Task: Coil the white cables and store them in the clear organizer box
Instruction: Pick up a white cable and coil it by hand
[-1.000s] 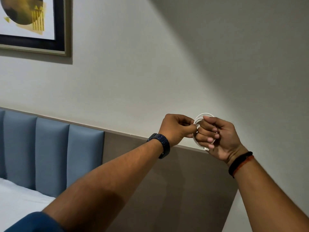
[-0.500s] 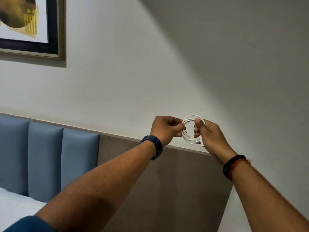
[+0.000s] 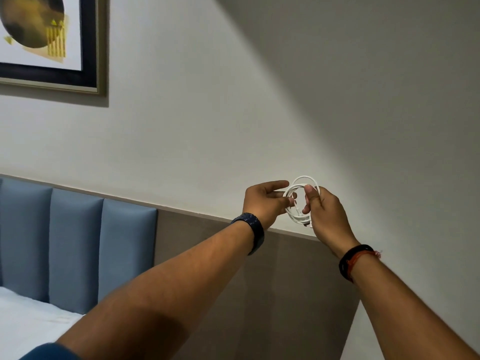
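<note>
right hand (image 3: pixel 324 216) pinches thin white coiled cable (image 3: pixel 298 201) | left hand (image 3: pixel 265 201) half open, fingertips touching the coil

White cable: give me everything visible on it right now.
The white cable is thin, round and smooth, plastic-looking, wound into a small loop of several turns. It is held upright in the air in front of the wall. The right hand pinches its right side; the left hand touches its left side with loosely curled fingers. An end shows near the bottom.
</note>
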`<state>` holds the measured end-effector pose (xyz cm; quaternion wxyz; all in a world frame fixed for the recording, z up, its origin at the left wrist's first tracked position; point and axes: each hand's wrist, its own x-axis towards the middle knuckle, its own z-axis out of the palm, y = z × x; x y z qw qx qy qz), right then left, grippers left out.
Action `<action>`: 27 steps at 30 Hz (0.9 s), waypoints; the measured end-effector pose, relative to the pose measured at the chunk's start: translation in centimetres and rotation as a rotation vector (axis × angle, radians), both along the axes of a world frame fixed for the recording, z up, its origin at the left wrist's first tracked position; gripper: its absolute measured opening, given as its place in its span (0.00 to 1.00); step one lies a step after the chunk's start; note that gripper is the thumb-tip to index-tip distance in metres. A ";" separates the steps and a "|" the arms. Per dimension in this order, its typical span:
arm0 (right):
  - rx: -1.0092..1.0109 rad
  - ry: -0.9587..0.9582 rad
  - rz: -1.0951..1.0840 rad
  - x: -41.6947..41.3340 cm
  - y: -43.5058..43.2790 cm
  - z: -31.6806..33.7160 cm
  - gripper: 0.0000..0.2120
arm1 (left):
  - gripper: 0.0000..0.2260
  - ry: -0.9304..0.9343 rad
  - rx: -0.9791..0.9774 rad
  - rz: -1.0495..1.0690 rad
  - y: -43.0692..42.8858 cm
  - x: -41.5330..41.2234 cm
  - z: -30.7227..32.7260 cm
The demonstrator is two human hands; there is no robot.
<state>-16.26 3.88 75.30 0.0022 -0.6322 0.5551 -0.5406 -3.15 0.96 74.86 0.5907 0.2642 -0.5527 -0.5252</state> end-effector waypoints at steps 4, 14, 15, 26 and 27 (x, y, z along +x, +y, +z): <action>-0.039 0.058 -0.009 0.1 0.0 0.1 0.17 | 0.15 0.051 0.003 -0.067 0.4 -0.1 0.0; 0.013 -0.025 -0.034 -0.5 -0.2 -0.1 0.19 | 0.17 -0.308 -0.386 0.119 0.6 0.6 0.2; 0.019 -0.025 -0.032 -0.5 -0.2 -0.1 0.19 | 0.15 -0.355 -0.438 0.160 0.6 0.5 0.2; 0.141 -0.161 0.089 -0.9 -0.2 -0.8 0.21 | 0.04 -0.644 -0.878 0.572 -1.1 0.8 -1.7; 0.153 -0.147 0.085 -1.0 -0.2 -0.8 0.21 | 0.04 -0.580 -0.881 0.570 -1.3 1.0 -1.9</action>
